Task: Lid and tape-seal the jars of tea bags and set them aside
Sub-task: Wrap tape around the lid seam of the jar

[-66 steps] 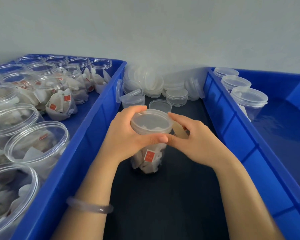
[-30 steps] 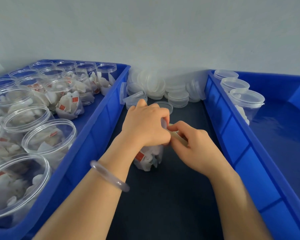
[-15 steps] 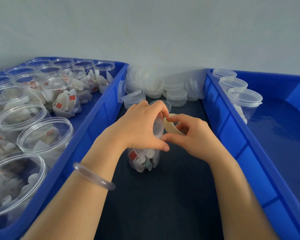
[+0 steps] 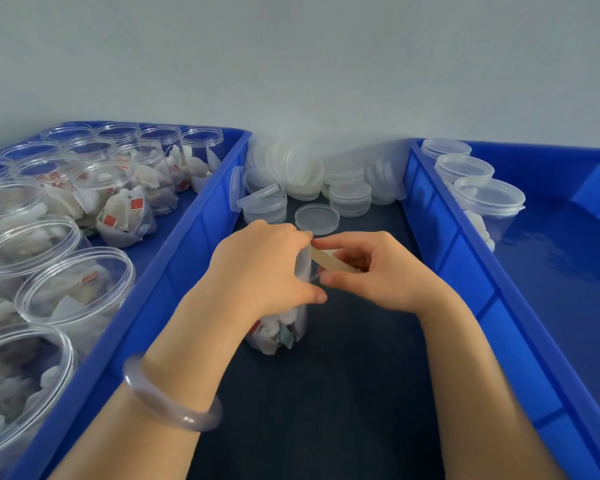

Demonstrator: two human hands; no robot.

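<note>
While blue bins flank it, left bin [image 4: 187, 244] at 9 o'clock holding open jars [image 4: 73, 282], right bin [image 4: 465, 244] at 3 o'clock holding lidded jars [image 4: 489, 199], the clear jar [image 4: 279, 332] stands mid-frame on the dark mat [image 4: 343, 393], packed with white tea bags. Left hand [image 4: 264, 271] curls over its top, gripping it. Right hand [image 4: 378, 268] pinches a tan tape roll [image 4: 329, 261] at the jar's 3 o'clock. Loose lids [image 4: 316, 216] lie at 12 o'clock.

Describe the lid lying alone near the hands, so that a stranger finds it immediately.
Look at the dark mat between the two blue bins. Just beyond the hands lies one clear round lid. Unlike the lids behind it, it lies alone, not stacked.
</note>
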